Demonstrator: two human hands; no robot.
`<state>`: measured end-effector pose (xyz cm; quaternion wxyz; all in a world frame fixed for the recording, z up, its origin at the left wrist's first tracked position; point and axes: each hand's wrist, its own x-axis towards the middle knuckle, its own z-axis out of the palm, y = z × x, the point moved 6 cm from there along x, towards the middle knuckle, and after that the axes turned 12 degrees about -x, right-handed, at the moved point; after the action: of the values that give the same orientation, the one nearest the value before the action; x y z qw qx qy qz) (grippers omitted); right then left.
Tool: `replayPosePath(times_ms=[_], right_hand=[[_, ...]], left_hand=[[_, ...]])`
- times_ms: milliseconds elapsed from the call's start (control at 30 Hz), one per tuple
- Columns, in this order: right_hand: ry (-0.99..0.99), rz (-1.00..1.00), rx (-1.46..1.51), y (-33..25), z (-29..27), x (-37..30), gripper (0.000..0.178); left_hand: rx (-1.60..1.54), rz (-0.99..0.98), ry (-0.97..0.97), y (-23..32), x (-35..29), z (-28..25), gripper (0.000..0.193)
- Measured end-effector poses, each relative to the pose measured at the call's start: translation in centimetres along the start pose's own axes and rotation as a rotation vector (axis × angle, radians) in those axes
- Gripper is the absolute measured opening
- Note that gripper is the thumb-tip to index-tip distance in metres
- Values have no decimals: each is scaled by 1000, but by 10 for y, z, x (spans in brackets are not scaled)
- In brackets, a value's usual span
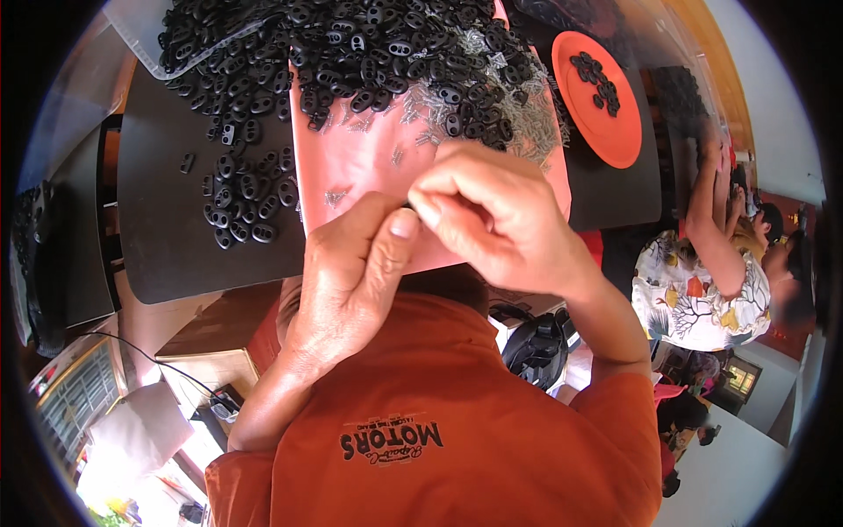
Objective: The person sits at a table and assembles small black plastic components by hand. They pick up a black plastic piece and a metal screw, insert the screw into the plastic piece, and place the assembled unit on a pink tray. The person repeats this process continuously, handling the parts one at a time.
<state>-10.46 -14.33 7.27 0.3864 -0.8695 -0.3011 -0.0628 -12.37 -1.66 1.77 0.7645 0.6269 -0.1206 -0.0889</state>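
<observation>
I see myself in an orange short-sleeved shirt point(457, 422) with a dark printed logo at six o'clock; both hands are bare, no gloves, rings or watch on either wrist

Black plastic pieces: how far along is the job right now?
Possibly done: a few black pieces on the orange plate. In hand: left hand and right hand pinch something tiny together. Left: the big heap of black pieces and small metal springs.

Ahead of the pinch, bare pink sheet point(369, 158) gives room; beyond, piled black parts point(351, 53) and metal springs point(527, 114) block.
</observation>
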Motion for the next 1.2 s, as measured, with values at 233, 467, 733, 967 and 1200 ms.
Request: replayPosePath(times_ms=[233,467,733,967,1200], right_hand=[[76,-128,-251,-26,7,-23,22],[159,-56,-44,-19,8,-25,14],[207,-221,-329,-33,10,-36,24],[104,-285,-248,-26,3,-41,25],[-105,-21,37,-17,7,-40,27]], left_hand=[[-274,-241,32,0,-10,2,40],[-381,-293,95,-4,-24,16,39],[-592,-303,35,-12,-31,19,34],[-471,-371,-164,-8,-33,26,30],[-214,-201,-199,17,-28,21,16]])
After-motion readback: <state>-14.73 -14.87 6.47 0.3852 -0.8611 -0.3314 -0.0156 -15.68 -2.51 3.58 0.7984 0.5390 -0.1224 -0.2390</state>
